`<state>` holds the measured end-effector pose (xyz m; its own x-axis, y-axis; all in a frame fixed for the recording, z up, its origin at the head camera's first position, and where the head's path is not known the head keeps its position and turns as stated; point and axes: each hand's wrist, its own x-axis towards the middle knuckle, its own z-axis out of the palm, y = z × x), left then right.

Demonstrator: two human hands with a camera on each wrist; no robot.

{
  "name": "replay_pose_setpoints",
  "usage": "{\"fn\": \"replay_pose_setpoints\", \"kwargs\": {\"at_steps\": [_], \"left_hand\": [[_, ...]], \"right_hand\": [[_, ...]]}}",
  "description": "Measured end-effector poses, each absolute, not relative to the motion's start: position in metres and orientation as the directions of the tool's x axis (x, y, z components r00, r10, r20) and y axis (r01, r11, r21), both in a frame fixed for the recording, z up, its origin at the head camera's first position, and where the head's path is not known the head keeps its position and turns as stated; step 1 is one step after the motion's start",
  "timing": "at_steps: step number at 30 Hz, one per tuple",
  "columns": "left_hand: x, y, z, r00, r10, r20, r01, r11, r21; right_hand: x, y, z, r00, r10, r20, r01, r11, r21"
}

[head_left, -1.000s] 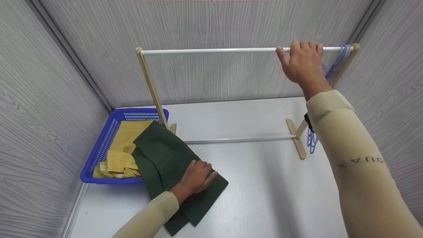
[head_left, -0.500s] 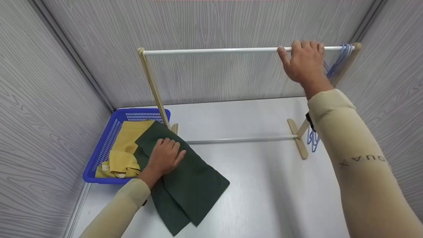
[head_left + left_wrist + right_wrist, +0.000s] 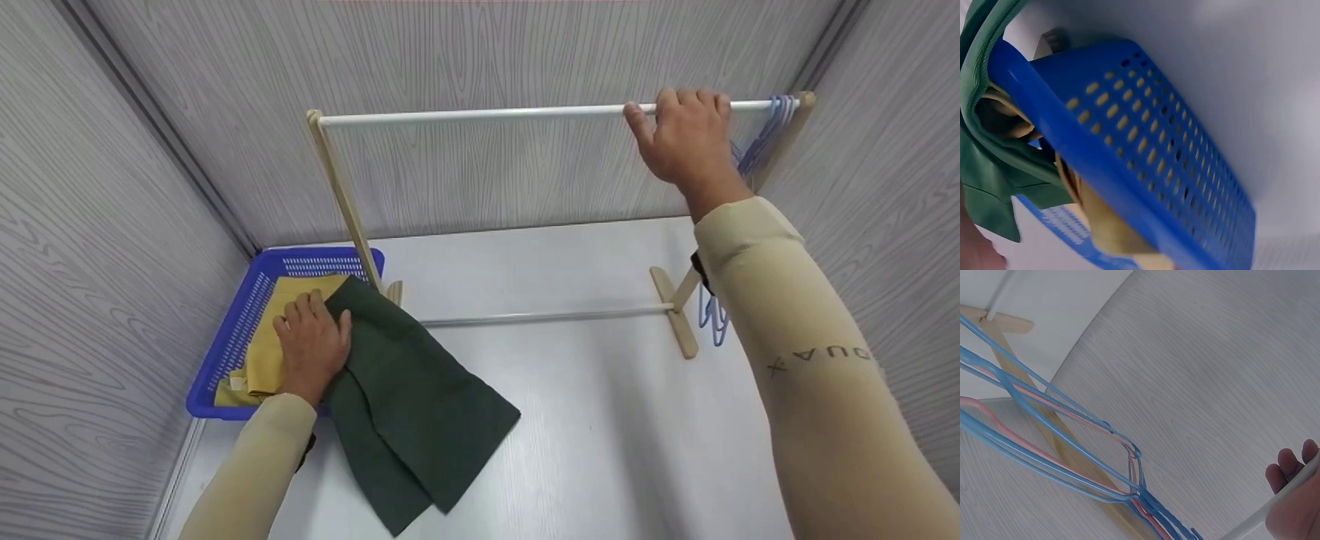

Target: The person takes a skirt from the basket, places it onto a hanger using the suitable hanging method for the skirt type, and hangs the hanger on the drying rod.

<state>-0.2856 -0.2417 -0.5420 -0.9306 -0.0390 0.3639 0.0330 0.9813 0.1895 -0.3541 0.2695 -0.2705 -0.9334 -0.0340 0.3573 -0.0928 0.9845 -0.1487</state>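
Dark green trousers (image 3: 420, 390) lie folded over the right rim of a blue basket (image 3: 217, 375), their legs spread on the white table. My left hand (image 3: 311, 345) rests, fingers extended, at the trousers' upper left edge and over yellow cloth (image 3: 270, 319) in the basket. A bit of that hand enters at the lower left of the left wrist view, beside the green fabric (image 3: 994, 169). At the upper right, my right hand (image 3: 686, 142) grips the white rail (image 3: 480, 115) of a wooden garment rack; its curled fingertips (image 3: 1289, 464) show behind the rail in the right wrist view.
Blue and pink hangers (image 3: 1072, 433) hang bunched at the rack's right end. The rack's left post (image 3: 337, 180) rises just beside the basket, and its right foot (image 3: 675, 315) stands on the table. Grey wood-patterned walls enclose the table on three sides.
My left hand has slid up and left across the trousers, from their lower middle to the upper left edge over the basket. My right hand stays on the rail.
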Motion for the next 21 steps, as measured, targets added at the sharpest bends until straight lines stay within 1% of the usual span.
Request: {"fn": "replay_pose_setpoints", "kwargs": {"at_steps": [2,5,7,10,12,14,17,21], "left_hand": [[-0.287,-0.245,-0.545,-0.954,-0.122,0.275,-0.06,0.972,0.226],[-0.288,-0.25,-0.549,-0.969,-0.182,0.168,-0.141,0.962,0.233],[-0.287,-0.253,-0.552,-0.974,-0.191,0.12,-0.158,0.957,0.244],[-0.284,-0.257,-0.556,-0.979,-0.186,0.086,-0.157,0.951,0.267],[-0.283,-0.258,-0.556,-0.98,-0.173,0.094,-0.14,0.947,0.29],[-0.283,-0.258,-0.556,-0.979,-0.156,0.132,-0.11,0.947,0.303],[-0.284,-0.254,-0.555,-0.965,-0.12,0.231,-0.038,0.943,0.332],[-0.288,-0.24,-0.552,-0.926,-0.06,0.374,0.084,0.93,0.358]], "right_hand": [[-0.354,0.27,-0.27,-0.931,-0.039,0.362,-0.097,0.985,-0.143],[-0.354,0.272,-0.269,-0.931,-0.05,0.363,-0.105,0.985,-0.135],[-0.354,0.272,-0.27,-0.932,-0.053,0.357,-0.107,0.986,-0.132],[-0.354,0.271,-0.271,-0.935,-0.05,0.352,-0.103,0.986,-0.133],[-0.354,0.272,-0.271,-0.936,-0.045,0.348,-0.098,0.986,-0.134],[-0.354,0.272,-0.27,-0.935,-0.044,0.351,-0.098,0.986,-0.137],[-0.355,0.274,-0.269,-0.935,-0.045,0.351,-0.099,0.986,-0.137],[-0.355,0.278,-0.269,-0.934,-0.042,0.354,-0.094,0.987,-0.133]]}}
